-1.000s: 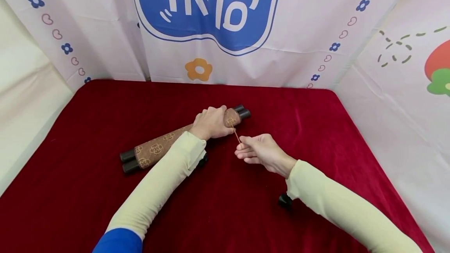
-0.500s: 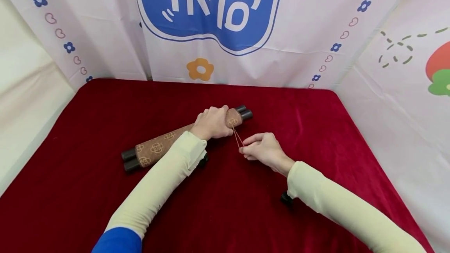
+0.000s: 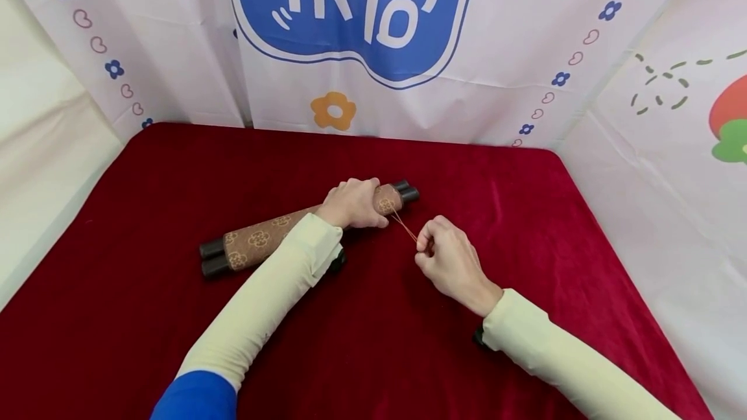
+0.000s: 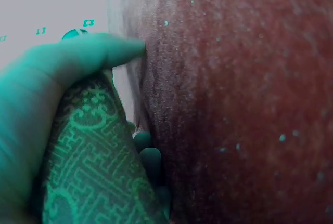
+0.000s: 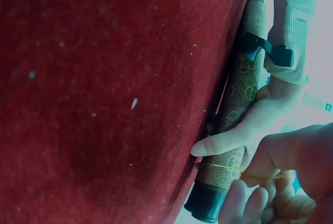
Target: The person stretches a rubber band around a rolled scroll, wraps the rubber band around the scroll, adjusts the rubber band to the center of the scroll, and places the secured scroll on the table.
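A rolled scroll [image 3: 257, 238] in brown flower-patterned brocade, with paired black roller ends, lies slantwise on the red cloth. My left hand [image 3: 353, 205] grips it near its right end, and the left wrist view shows thumb and fingers around the brocade [image 4: 96, 151]. Beyond that hand, a thin yellowish rubber band [image 5: 221, 168] passes around the scroll close to the black ends. My right hand [image 3: 454, 266] pinches the band with curled fingers, drawing it out in two taut strands [image 3: 404, 225] toward the right. The exact pinch point is partly hidden by the fingers.
A red velvet cloth [image 3: 362, 342] covers the table. White printed curtains [image 3: 496, 96] with a blue emblem [image 3: 356, 37] stand behind and at both sides. A black wrist mount [image 5: 281, 55] sits on the left sleeve.
My right hand has turned over and moved slightly right, stretching the rubber band farther from the scroll. My left hand keeps its hold, and the scroll stays nearly in place.
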A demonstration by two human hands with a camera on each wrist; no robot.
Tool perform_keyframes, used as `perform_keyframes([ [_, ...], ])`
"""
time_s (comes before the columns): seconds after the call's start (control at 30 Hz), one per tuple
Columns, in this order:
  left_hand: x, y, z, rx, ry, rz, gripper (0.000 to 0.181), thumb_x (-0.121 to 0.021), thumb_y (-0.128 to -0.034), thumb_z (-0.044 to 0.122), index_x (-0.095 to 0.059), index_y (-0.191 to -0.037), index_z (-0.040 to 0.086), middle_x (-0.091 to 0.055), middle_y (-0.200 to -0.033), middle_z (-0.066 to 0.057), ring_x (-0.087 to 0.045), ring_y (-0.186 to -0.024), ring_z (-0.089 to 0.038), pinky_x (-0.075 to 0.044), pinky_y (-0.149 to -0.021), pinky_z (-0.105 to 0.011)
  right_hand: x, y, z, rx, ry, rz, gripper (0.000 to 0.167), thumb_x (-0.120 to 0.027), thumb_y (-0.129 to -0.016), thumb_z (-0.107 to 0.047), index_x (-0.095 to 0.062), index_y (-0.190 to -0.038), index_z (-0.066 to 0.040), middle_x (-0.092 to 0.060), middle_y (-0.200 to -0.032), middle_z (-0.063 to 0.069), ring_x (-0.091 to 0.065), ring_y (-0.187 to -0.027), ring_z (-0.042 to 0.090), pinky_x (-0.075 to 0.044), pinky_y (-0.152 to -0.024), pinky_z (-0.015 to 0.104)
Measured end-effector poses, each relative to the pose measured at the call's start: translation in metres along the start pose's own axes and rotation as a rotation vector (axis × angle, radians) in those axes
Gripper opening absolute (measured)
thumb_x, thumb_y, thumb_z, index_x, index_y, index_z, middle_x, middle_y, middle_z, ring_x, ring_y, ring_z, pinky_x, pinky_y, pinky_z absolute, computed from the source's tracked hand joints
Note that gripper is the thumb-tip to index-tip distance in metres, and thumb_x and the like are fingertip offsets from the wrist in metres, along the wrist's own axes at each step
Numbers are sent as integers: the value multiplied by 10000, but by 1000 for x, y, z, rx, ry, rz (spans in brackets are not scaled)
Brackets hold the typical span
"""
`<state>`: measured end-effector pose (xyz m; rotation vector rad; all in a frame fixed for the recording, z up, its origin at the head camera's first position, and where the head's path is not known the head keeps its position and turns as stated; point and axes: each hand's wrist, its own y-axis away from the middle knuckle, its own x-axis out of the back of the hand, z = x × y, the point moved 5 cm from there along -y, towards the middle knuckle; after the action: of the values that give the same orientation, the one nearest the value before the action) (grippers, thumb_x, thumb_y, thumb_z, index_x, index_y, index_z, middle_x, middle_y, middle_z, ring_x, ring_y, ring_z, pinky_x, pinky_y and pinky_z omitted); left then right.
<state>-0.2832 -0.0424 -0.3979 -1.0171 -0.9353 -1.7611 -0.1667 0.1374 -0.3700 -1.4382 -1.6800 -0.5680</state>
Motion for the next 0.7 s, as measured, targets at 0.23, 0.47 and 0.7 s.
perform_keyframes([
  [0.23,-1,4,3,-34,-19,-11,891,-869,-688,738,-587,-1287,141,-691,-1081,-67,-697,-979,-305,-587,-850,-465,-11,-13,5,-11,-69,-93,245,-702,-773,100,-591,-826,-113,-609,-832,12,-578,-747,121,-482,-694,256],
  [0.47,-2,5,2,-50,-36,3,1084,-860,-613,817,-554,-1390,126,-698,-1131,-104,-705,-1020,-325,-597,-875,-474,-16,-19,8,-12,-13,-164,208,-730,-805,65,-615,-846,-104,-756,-938,25,-629,-781,122,-510,-721,286],
  [0.7,-4,6,2,-64,-18,13,1060,-837,-639,826,-561,-1378,119,-696,-1099,-108,-696,-1008,-320,-592,-882,-472,-24,-20,8,-31,-2,-217,246,-669,-774,127,-580,-858,-86,-756,-1006,40,-643,-802,140,-513,-726,285],
])
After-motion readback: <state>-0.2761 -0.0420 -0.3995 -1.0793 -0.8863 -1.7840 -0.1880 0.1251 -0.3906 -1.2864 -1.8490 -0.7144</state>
